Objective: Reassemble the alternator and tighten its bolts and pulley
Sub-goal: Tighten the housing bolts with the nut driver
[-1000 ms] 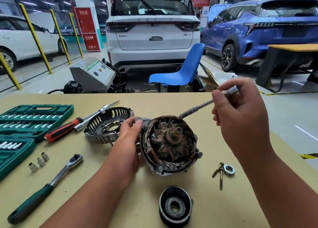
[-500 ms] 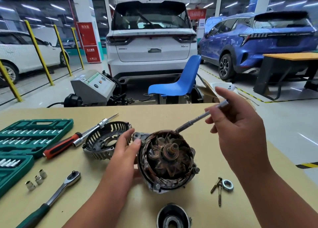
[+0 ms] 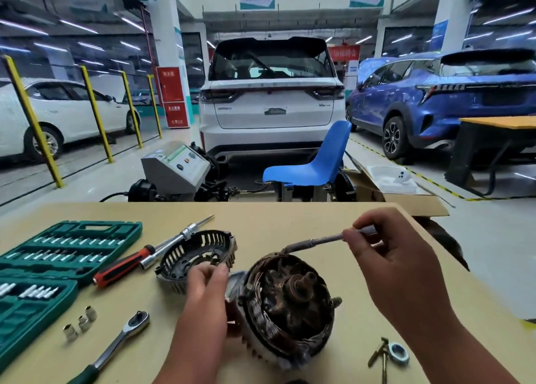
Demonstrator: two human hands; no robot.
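Copper windings (image 3: 256, 305) looking fragile, the left grip (image 3: 207, 293) is clasping the casing of the likely heavy alternator (image 3: 290, 302) at nine o'clock, the right grip (image 3: 400, 270) pinching a thin rod (image 3: 322, 242) at twelve.

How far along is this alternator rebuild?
Early on. Done: the rotor sits inside the windings of the alternator body. In hand: left hand steadies the body while right hand pinches a slim tool shaft at its rim. To do: slotted end cover, two loose bolts, nut and ratchet lie on the table, unused.
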